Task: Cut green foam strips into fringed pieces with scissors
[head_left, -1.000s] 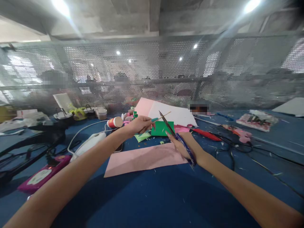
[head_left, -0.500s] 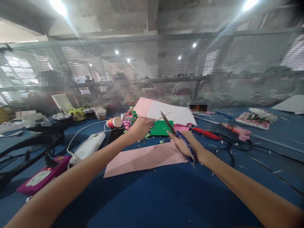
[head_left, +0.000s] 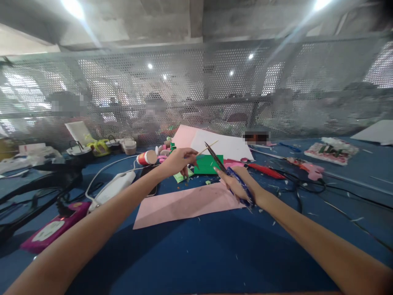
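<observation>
Between thumb and fingers of my left hand (head_left: 179,162) is a thin wooden stick (head_left: 211,144), slanting up to the right. My right hand (head_left: 235,184) is closed around the blue handles of a pair of scissors (head_left: 215,155). The dark blades point up and left and cross the stick near its outer part; whether they touch it I cannot tell. Behind and below the blades lies a green sheet (head_left: 208,166). A long pink paper strip (head_left: 184,207) lies flat on the blue table under both hands, its right end beside the scissor handles.
A white and pink sheet (head_left: 221,143) lies behind the hands. To the left are a red-and-white roll (head_left: 147,157), a white power strip (head_left: 115,188) and a magenta box (head_left: 55,227). On the right lie a red tool (head_left: 266,171), a pink glue gun (head_left: 311,170) and cables.
My left hand has shifted slightly left and turned, its lower fingers now hanging apart. The stick has moved a little left with it. The scissors have barely moved.
</observation>
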`<state>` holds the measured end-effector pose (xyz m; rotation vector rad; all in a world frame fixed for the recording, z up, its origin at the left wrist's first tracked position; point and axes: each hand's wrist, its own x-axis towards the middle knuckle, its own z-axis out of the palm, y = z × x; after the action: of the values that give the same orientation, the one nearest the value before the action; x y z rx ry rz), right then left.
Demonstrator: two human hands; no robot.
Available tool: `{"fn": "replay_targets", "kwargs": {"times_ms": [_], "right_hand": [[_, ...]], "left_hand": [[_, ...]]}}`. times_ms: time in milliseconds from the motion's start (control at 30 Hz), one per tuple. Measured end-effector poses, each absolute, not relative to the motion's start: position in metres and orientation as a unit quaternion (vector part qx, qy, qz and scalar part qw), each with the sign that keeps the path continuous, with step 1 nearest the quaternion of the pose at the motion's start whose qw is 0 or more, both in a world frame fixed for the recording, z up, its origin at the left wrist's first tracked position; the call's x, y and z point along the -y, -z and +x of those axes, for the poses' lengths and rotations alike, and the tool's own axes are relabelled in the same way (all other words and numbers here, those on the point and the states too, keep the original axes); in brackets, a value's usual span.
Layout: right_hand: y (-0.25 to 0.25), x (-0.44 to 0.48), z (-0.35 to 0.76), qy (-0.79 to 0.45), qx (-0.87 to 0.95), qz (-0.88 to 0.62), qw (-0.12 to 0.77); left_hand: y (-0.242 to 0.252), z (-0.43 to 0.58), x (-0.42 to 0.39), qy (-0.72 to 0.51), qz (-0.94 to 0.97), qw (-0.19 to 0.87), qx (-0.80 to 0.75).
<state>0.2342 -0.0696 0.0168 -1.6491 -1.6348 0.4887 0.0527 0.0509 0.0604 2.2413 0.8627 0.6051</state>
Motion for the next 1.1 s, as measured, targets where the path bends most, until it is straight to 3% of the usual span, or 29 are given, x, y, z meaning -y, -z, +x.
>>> {"fn": "replay_targets", "kwargs": {"times_ms": [133, 233, 567, 1100], "right_hand": [[-0.015, 0.070, 0.234, -0.210, 0.631, -0.639, 0.385], [-0.019, 0.070, 0.234, -0.205, 0.640, -0.634, 0.383], [-0.007, 0.062, 0.240, -0.311, 0.581, -0.594, 0.462], [-0.008, 0.059, 0.250, -0.308, 0.651, -0.544, 0.431]], "left_hand": [[-0.061, 0.056, -0.039, -0.284, 0.881, 0.193, -0.326], [-0.063, 0.055, -0.035, -0.286, 0.889, 0.151, -0.325], [-0.064, 0.055, -0.031, -0.250, 0.906, 0.168, -0.297], [-0.074, 0.058, -0.013, -0.229, 0.906, 0.188, -0.304]]}}
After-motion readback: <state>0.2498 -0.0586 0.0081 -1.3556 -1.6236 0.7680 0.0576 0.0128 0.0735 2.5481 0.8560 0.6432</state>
